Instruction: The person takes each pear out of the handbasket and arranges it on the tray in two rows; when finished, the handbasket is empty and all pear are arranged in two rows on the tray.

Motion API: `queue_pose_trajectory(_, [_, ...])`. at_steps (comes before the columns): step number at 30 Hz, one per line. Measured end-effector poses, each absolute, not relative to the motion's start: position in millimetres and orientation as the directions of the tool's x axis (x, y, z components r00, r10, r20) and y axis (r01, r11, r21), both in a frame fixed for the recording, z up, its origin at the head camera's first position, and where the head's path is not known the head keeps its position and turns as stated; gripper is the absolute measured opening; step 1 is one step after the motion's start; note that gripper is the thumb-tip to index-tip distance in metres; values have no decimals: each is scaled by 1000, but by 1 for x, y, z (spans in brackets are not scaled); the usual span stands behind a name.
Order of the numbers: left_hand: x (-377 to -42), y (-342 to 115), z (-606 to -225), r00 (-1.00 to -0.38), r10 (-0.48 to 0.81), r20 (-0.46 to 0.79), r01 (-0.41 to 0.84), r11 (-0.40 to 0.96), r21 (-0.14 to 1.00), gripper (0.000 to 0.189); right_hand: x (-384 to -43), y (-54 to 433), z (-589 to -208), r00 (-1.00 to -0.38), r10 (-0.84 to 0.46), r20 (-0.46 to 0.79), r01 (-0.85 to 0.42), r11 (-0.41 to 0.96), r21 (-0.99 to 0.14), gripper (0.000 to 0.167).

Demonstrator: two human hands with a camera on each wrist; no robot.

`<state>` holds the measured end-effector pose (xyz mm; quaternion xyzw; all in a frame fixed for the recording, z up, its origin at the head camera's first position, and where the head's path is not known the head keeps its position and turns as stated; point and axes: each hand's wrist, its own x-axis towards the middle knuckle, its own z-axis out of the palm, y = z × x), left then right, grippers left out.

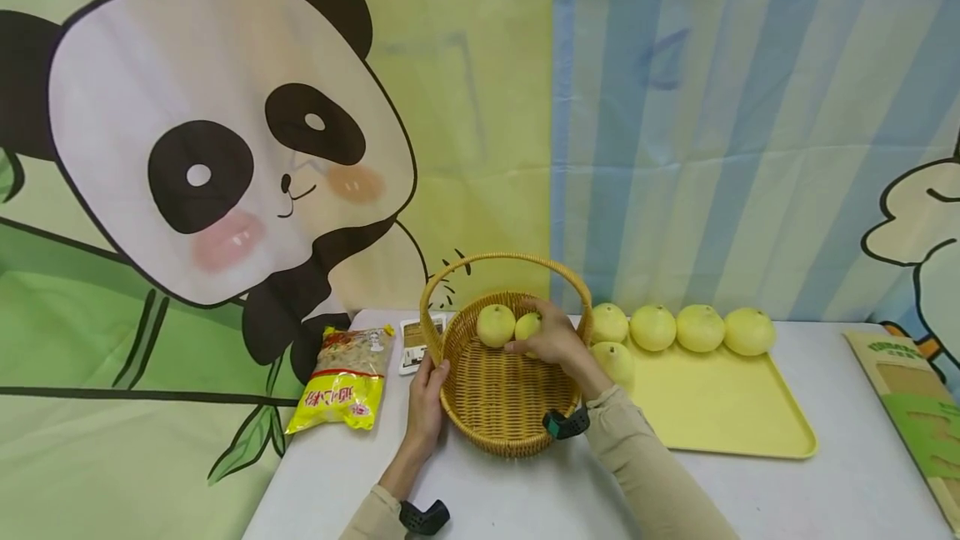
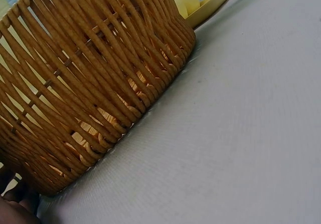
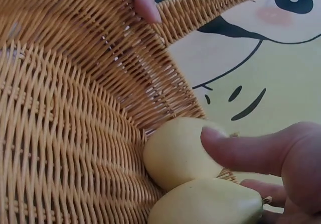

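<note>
A round wicker basket (image 1: 510, 407) with a tall hoop handle stands on the table, its open top facing me. My left hand (image 1: 427, 402) grips its left rim, thumb over the edge; in the right wrist view that thumb (image 3: 145, 2) shows on the rim. Inside, a pale yellow round fruit (image 1: 496, 326) lies against the far wall. Right beside it my right hand (image 1: 553, 338) holds a second pale yellow fruit (image 3: 205, 204), thumb and fingers spread about it. The left wrist view shows the basket's outer weave (image 2: 95, 68) low on the table.
A yellow tray (image 1: 735, 407) at the right bears several more of these fruits (image 1: 701, 328) along its back and left. A yellow-and-red food bag (image 1: 345, 377) and a small packet (image 1: 412, 348) lie left of the basket. A green-and-brown package (image 1: 918, 415) lies far right. A printed curtain (image 1: 480, 148) hangs behind.
</note>
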<state>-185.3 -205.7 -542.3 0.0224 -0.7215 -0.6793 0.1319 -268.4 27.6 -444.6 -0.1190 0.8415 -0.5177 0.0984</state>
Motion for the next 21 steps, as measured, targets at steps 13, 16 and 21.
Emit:
queue_pose_trajectory(13, [-190,-206,-545,-963,-214,166,152,78,985,57,-279,25,-447,-953,-273,-135,-3,452,-892,76])
queue_pose_trajectory(16, [-188,-205,-543,-965,-212,155,142,79,987,58,-281,25,-454,-950,-264,-167,31,454,-890,76])
queue_pose_trajectory(21, [-186,-205,-543,-967,-210,147,133,77,988,59,-280,23,-462,-953,-250,-173,49,437,-898,84])
